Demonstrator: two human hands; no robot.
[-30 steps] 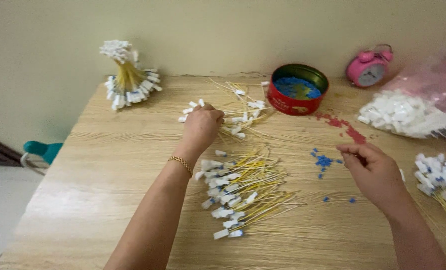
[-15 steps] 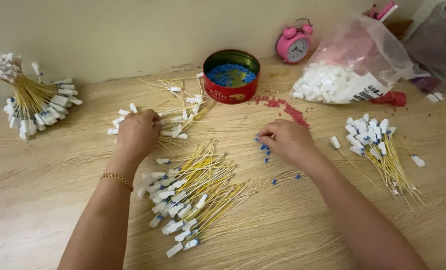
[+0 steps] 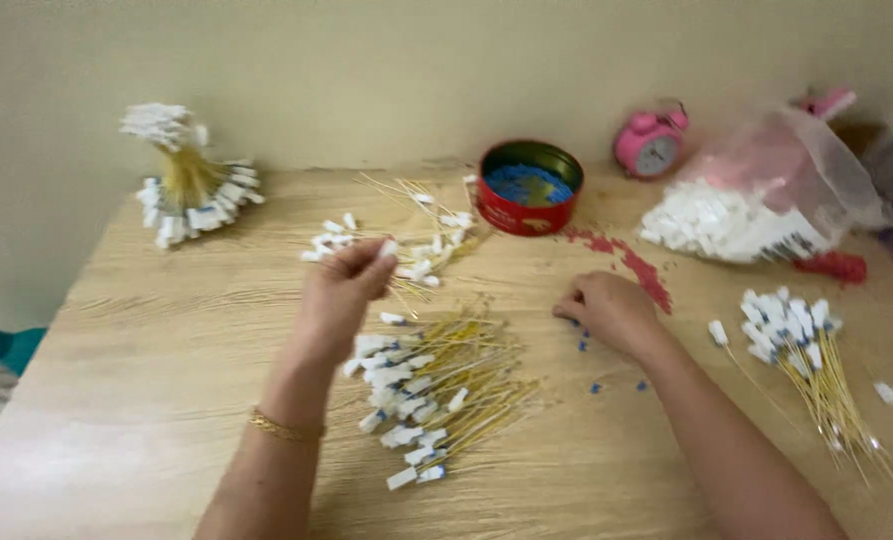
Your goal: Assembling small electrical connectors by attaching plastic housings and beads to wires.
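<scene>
- My left hand [image 3: 341, 290] pinches a white-tipped stick [image 3: 391, 247], fingers closed on it, raised just above the table [image 3: 146, 380].
- My right hand [image 3: 611, 310] rests on the table with fingertips curled down onto small blue beads [image 3: 581, 345]; I cannot tell whether it grips one.
- Between my hands, nearer me, lies a pile of sticks [image 3: 436, 395].
- Beyond my hands stands a red tin [image 3: 528, 190] of blue beads.
- Right of my right hand lies another stick bundle [image 3: 806, 365].
</scene>
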